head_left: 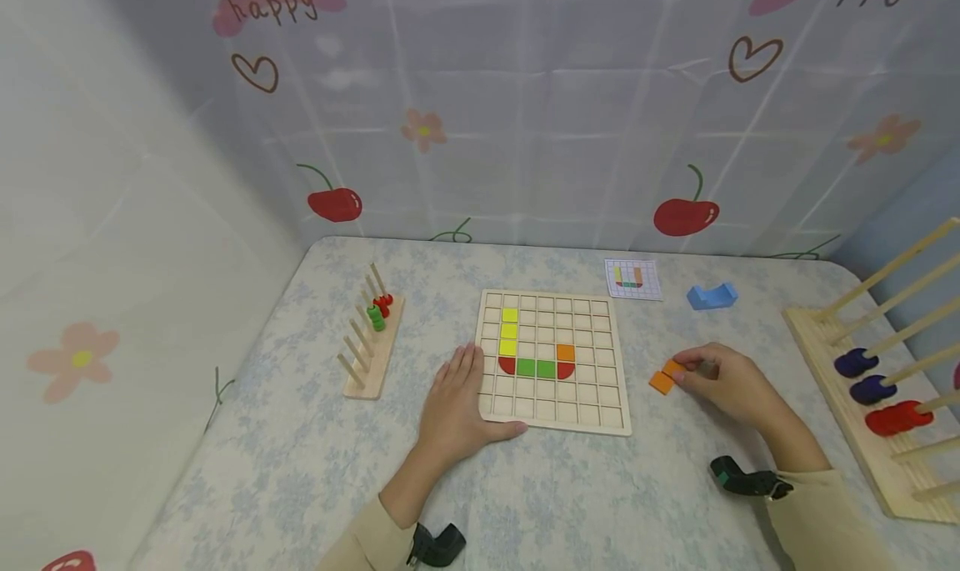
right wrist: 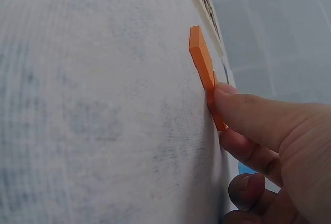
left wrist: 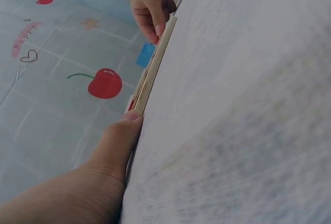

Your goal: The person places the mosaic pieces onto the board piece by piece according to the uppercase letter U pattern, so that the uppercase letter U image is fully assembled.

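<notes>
A wooden grid board (head_left: 551, 404) lies on the table with square and rounded tiles forming a U. Yellow tiles (head_left: 509, 331) run up its left side, two green tiles (head_left: 536, 368) sit between red corner tiles along the bottom, and one orange tile (head_left: 566, 353) stands on the right. My left hand (head_left: 456, 408) rests against the board's left edge, fingers straight, thumb along the near edge. To the right of the board, my right hand (head_left: 723, 381) pinches a loose orange tile (right wrist: 216, 111) between thumb and forefinger. Touching that tile is another orange tile (right wrist: 200, 56) on the cloth.
Behind the board's right corner lies a pattern card (head_left: 633, 279), beside a blue block (head_left: 712, 296). A small peg stand (head_left: 375, 354) with red and green beads is at the left. A larger peg rack (head_left: 840, 404) with dark blue and red pieces stands at the far right.
</notes>
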`<state>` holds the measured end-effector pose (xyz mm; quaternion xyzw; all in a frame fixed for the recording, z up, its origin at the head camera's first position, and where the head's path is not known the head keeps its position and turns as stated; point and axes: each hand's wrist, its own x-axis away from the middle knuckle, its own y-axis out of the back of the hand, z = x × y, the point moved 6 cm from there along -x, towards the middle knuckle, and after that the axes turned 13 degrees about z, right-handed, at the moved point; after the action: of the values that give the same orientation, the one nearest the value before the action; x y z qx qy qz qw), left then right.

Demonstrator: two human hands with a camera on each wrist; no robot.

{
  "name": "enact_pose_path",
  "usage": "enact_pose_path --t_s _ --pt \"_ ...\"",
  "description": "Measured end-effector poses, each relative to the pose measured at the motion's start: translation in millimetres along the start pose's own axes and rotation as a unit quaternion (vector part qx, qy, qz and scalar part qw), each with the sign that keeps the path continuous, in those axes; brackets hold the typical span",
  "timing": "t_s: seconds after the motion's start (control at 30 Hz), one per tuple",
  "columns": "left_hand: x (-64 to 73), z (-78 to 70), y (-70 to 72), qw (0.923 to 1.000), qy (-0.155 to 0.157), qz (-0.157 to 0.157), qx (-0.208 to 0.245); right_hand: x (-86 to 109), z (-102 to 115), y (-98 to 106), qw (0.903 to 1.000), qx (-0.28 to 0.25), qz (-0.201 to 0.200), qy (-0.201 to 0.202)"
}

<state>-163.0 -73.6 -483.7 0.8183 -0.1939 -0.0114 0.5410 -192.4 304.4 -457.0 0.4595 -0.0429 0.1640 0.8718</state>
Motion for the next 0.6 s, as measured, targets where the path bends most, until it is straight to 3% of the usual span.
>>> enact_pose_path --t_s 0.6 --pt "0.4 0.3 0.1 1.0000 0.000 0.000 -0.002 -9.9 12.8 5.7 0.9992 -0.028 0.022 0.020"
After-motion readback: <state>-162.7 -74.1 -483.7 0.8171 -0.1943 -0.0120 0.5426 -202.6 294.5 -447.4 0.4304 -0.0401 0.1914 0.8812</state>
